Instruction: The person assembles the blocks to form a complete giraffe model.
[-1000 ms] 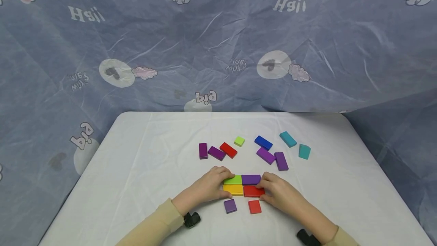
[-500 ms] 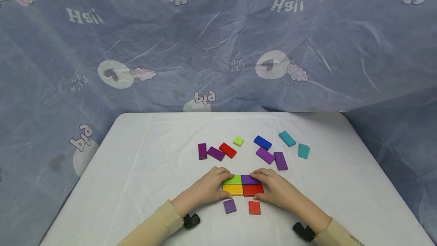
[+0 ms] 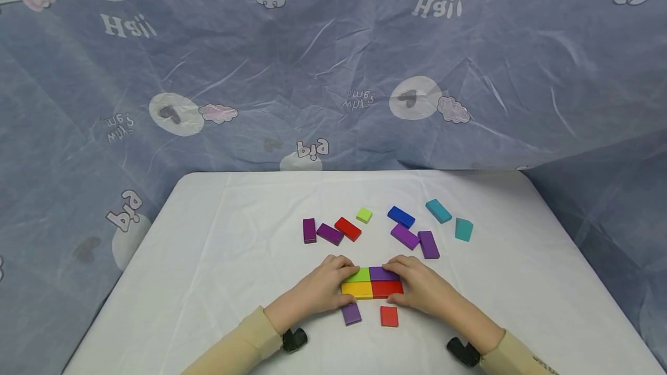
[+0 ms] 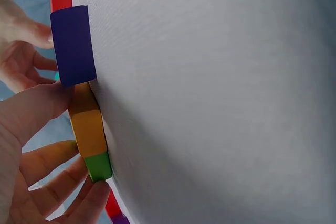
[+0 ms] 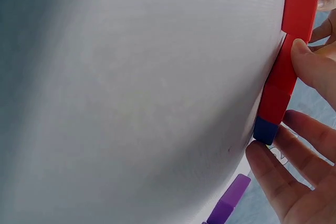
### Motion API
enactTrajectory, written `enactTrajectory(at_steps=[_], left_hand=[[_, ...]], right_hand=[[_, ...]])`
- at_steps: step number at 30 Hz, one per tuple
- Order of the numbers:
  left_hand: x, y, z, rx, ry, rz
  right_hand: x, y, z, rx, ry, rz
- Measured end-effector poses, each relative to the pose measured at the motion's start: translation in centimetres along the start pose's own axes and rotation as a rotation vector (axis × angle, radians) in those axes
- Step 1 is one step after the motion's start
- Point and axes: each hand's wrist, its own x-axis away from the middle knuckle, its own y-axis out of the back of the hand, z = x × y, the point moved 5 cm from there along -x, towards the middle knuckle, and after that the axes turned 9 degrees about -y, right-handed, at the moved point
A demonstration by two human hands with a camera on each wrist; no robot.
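Rectangular blocks [image 3: 376,287] abut between left hand [image 3: 324,283] and right hand [image 3: 421,285]; I see both pinching ends, likely for flush seams.

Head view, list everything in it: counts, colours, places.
Grouped blocks: four, green, purple, yellow and red, centre
Front blocks: two, purple and red, in front of group
Back purple blocks: four, purple, behind group
Back red block: one, red, back left
Lime block: one, lime, back centre
Blue block: one, blue, right of lime
Teal blocks: two, teal, back right
Tabletop: one, white, beneath blocks
Patterned backdrop: one, blue-grey, behind tabletop
Wrist devices: two, black, at wrists
Sleeves: two, beige, on forearms
Left hand: one, gripping group's left
Right hand: one, gripping group's right
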Motion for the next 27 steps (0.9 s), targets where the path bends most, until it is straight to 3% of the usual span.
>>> enactTrajectory(at_steps=[7,14,18,24,27], left_hand=[[-0.1,0.0,0.0,0.002,-0.008,-0.02],[0.1,-0.1,0.5,0.055,0.022,-0.008],[0.2,-0.2,0.6,0.074,0.018,-0.008],[0.1,-0.1,0.4,0.093,0.011,-0.005],[0.0,-0.2,0.4,0.098,0.006,-0.005]], right_hand=[[-0.1,0.0,-0.1,0.009,-0.005,0.012],[-0.2,-0.1,-0.1,-0.011,-0.013,0.047],[-0.3,0.7,-0.5,-0.042,-0.031,0.023],[-1.6,3.9,-3.9,-0.08,-0.052,-0.146],[-2.1,4.7,-6.1,-0.077,-0.083,-0.151]])
